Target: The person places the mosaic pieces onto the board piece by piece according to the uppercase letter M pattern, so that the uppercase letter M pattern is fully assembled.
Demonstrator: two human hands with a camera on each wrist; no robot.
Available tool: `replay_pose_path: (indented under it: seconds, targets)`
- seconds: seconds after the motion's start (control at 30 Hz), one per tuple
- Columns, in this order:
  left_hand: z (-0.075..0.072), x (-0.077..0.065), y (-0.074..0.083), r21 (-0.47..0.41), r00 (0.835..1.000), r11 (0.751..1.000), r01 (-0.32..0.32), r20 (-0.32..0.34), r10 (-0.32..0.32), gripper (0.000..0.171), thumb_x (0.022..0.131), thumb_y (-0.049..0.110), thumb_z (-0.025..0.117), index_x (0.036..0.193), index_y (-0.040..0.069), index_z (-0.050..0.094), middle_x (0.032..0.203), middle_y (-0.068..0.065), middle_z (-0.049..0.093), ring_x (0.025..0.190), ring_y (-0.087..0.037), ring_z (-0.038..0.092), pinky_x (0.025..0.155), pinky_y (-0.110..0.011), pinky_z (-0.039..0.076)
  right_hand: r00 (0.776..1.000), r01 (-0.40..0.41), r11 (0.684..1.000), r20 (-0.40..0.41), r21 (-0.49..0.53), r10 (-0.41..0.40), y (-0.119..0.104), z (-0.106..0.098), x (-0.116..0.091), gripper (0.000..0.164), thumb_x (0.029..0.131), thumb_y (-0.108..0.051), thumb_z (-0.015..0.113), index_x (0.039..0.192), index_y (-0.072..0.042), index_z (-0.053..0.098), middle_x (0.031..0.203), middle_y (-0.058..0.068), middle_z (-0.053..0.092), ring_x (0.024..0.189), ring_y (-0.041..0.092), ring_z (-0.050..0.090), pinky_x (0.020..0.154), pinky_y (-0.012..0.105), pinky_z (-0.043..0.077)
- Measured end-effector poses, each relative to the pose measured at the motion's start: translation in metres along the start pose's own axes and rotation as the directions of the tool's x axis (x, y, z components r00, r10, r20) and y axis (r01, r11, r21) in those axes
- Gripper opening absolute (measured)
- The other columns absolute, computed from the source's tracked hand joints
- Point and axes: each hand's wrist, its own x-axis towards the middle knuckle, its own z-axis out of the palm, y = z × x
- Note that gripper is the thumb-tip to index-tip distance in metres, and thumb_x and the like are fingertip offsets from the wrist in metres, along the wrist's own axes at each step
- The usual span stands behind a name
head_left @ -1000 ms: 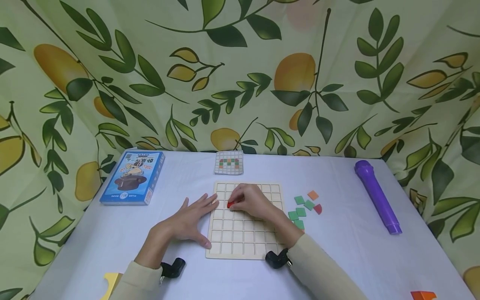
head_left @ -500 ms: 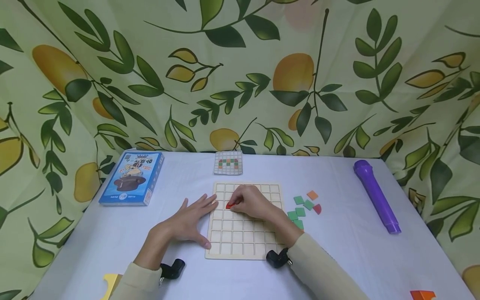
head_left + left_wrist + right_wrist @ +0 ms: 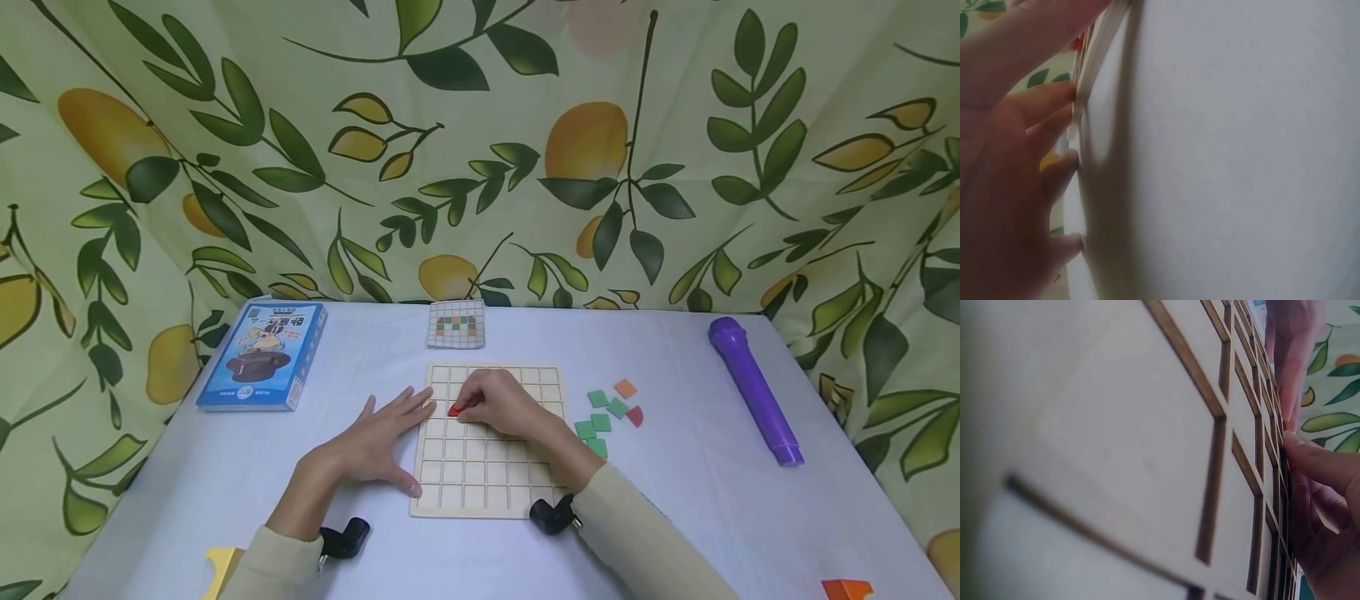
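Note:
A light wooden grid board [image 3: 453, 475] lies on the white table, its square cells edged by raised strips. My right hand [image 3: 498, 402] reaches over its upper part and pinches a small red piece [image 3: 454, 411] at a cell in the left columns. In the right wrist view the red piece [image 3: 1284, 427] shows only as a sliver by the thumb of the right hand [image 3: 1329, 487]. My left hand [image 3: 375, 442] is spread, with fingertips and thumb touching the board's left edge. The left wrist view shows the left hand's fingers [image 3: 1050, 103] against that edge.
Right of the board lie several green square tiles [image 3: 601, 422], an orange tile [image 3: 626, 388] and a red quarter-round piece [image 3: 635, 416]. A pattern card [image 3: 456, 325] sits behind the board. A blue box [image 3: 262, 357], purple microphone-shaped object [image 3: 756, 392], yellow block [image 3: 222, 571] and orange block [image 3: 847, 590] lie farther out.
The red piece has shifted slightly left and now lies flatter at the cell, still between the right fingers. The left hand stays at the board's edge.

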Motion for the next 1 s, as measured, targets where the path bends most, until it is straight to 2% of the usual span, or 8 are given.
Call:
replay_pose_path:
  seconds: [0.5, 0.73, 1.0]
  targets:
    - [0.0014, 0.0006, -0.0022, 0.002, 1.000, 1.000, 0.000, 0.001, 0.000, 0.119, 0.060, 0.053, 0.095, 0.158, 0.016, 0.039, 0.173, 0.001, 0.022, 0.163, -0.033, 0.012, 0.125, -0.074, 0.000, 0.999, 0.015, 0.999, 0.045, -0.034, -0.014, -0.0015, -0.0038, 0.0004, 0.003, 0.089, -0.012, 0.078, 0.086, -0.013, 0.078, 0.095, -0.002, 0.073, 0.082, 0.007, 0.060, 0.073, 0.017, 0.051]
    - [0.0031, 0.0017, -0.0008, -0.006, 1.000, 1.000, -0.001, 0.011, 0.001, 0.121, 0.060, 0.052, 0.095, 0.159, 0.014, 0.037, 0.173, 0.000, 0.020, 0.163, -0.030, 0.009, 0.132, -0.061, 0.008, 0.999, 0.011, 0.999, 0.041, -0.031, -0.010, -0.0020, -0.0025, -0.0013, 0.006, 0.090, -0.010, 0.078, 0.087, -0.014, 0.077, 0.096, -0.001, 0.073, 0.084, 0.008, 0.060, 0.075, 0.017, 0.051]
    - [0.0015, 0.0013, 0.0033, -0.023, 1.000, 1.000, 0.008, 0.026, -0.008, 0.120, 0.061, 0.047, 0.096, 0.159, 0.011, 0.036, 0.174, -0.001, 0.019, 0.163, -0.030, 0.009, 0.133, -0.057, 0.011, 0.998, 0.021, 0.999, 0.055, -0.030, -0.019, 0.0001, -0.0042, -0.0017, 0.004, 0.090, -0.010, 0.077, 0.090, -0.014, 0.079, 0.098, -0.002, 0.073, 0.087, 0.008, 0.061, 0.078, 0.021, 0.054]
